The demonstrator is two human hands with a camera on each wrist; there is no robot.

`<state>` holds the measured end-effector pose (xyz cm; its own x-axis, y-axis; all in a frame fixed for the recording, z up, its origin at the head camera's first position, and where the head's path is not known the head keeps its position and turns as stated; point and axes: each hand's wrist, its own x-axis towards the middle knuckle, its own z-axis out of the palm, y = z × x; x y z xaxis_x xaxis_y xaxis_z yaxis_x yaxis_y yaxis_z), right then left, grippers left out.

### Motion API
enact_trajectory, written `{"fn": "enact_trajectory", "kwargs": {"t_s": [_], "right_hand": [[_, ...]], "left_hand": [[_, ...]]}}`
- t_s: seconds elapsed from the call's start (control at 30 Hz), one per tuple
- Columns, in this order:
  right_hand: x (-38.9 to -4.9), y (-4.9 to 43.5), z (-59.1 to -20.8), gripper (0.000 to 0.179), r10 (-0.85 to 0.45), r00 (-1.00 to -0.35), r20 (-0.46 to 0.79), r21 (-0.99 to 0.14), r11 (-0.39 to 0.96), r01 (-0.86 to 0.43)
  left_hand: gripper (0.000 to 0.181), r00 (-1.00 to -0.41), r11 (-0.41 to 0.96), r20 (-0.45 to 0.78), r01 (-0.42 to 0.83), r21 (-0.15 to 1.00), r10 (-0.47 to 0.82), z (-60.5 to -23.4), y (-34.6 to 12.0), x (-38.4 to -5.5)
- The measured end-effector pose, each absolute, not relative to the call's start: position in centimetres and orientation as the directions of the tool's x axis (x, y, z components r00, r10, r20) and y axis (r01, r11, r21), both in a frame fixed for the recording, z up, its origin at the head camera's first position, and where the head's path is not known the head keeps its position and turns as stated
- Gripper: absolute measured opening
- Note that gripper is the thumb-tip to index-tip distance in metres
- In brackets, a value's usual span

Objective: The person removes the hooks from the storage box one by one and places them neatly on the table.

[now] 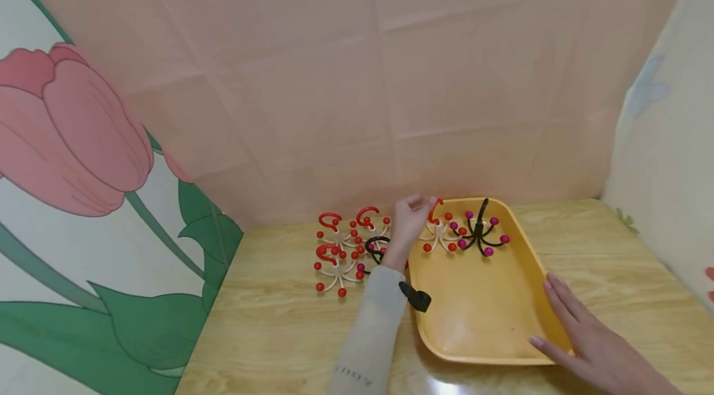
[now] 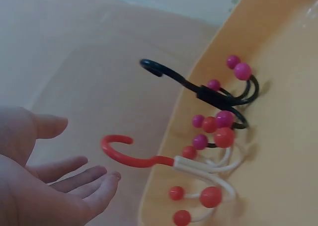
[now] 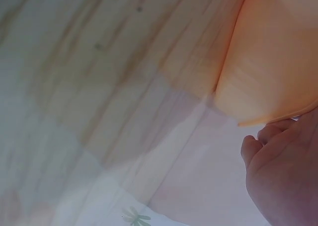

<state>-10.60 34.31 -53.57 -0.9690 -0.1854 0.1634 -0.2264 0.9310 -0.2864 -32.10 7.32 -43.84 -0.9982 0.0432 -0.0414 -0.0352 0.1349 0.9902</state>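
Right hand (image 1: 597, 342) straight-fingered against tray (image 1: 480, 314) edge | left hand (image 1: 409, 224) spread, empty, gap to red hook (image 2: 136, 161)

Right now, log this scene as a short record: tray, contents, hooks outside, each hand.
Tray: yellow, on the table
In tray: red hook, black hook
Left of tray: three other red hooks, at least one other black hook, partly hidden
Left hand: beside the tray's red hook, not gripping
Right hand: at the tray's right edge
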Motion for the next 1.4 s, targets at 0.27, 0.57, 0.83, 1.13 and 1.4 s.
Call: {"fn": "enact_trajectory", "kwargs": {"t_s": [0.27,0.57,0.83,1.13,1.4], "right_hand": [[-10.8,34.1,-53.3,0.101,-0.183,-0.972,0.15,-0.303,0.927,-0.221],[-10.9,34.0,-53.4,0.101,-0.183,-0.971,0.156,-0.291,0.93,-0.223],[-10.7,34.2,-53.6,0.102,-0.192,-0.968,0.16,-0.29,0.928,-0.232],[-10.6,34.3,-53.8,0.101,-0.18,-0.966,0.186,-0.294,0.928,-0.23],[-10.5,34.1,-53.8,0.099,-0.175,-0.965,0.194,-0.301,0.926,-0.229]], "left_hand": [[0.04,-1.0,0.145,-0.027,-0.025,0.989,0.01,-45.5,8.6,-32.8],[0.031,-0.999,0.203,0.026,0.02,0.979,-0.026,-46.9,8.5,-32.8],[0.012,-0.996,0.306,0.072,0.051,0.951,-0.057,-47.9,8.8,-32.7],[0.011,-0.996,0.308,0.065,0.041,0.95,-0.068,-47.9,9.0,-32.7],[0.01,-0.994,0.328,0.091,0.064,0.943,-0.067,-47.9,8.8,-32.5]]}}
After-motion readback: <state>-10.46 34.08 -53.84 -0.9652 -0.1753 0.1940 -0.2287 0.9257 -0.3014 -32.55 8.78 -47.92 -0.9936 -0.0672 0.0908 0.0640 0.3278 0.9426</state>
